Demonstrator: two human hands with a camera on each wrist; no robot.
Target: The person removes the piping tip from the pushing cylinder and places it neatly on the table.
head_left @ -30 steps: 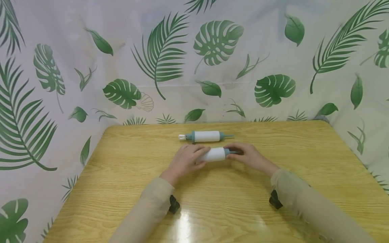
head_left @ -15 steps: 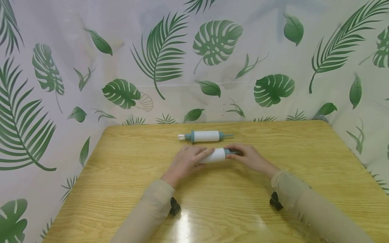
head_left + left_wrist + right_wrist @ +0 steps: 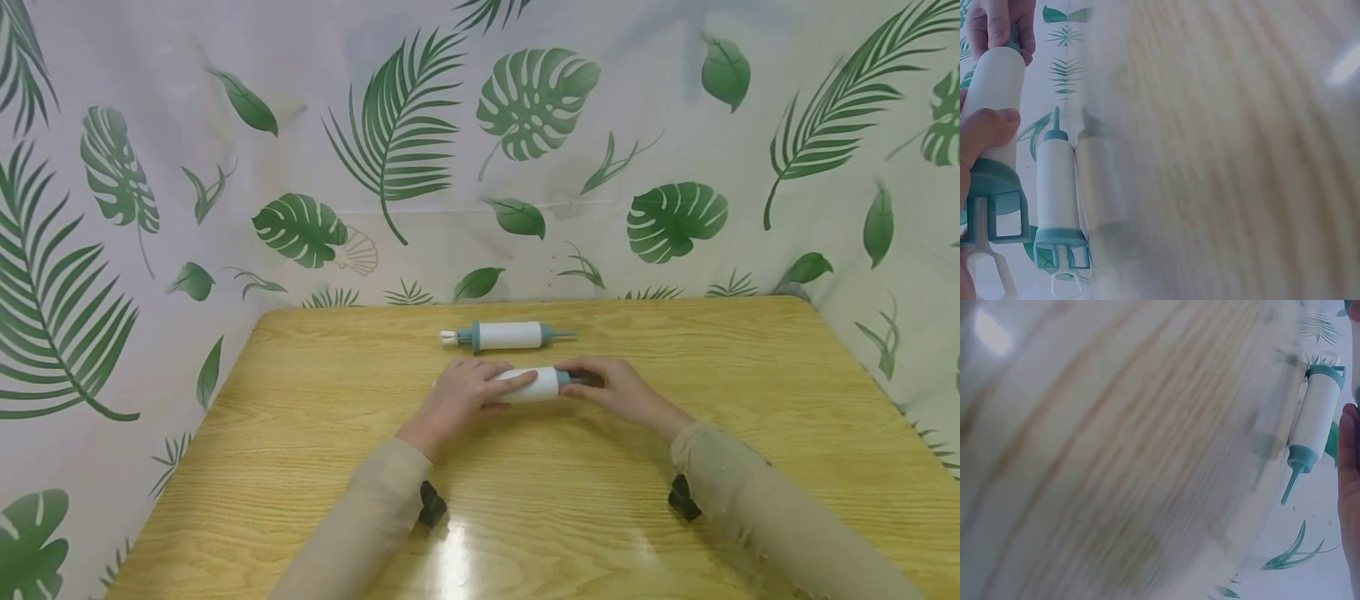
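Observation:
Both my hands are on a large white syringe (image 3: 543,384) with teal ends, held above the table and lying roughly level. My left hand (image 3: 465,396) grips its white barrel, the thumb (image 3: 1005,122) wrapped over it in the left wrist view. Toward the lower left of that view, the syringe's teal flange and white loop handle (image 3: 991,272) stick out. The teal nozzle end is pinched by my right hand (image 3: 618,390), whose fingers hide most of the thin tip. In the right wrist view only an edge of this hand (image 3: 1350,494) shows at the right.
A second syringe (image 3: 510,336) of the same kind lies on the wooden table (image 3: 570,517) just beyond my hands, nozzle to the right. The table's back edge meets a leaf-patterned cloth (image 3: 442,250). Black wrist cameras (image 3: 431,505) sit under the sleeves.
Left-hand fingers have slid a little further right along the barrel. The right hand keeps its pinch at the nozzle end with barely any shift. The second syringe has stayed put.

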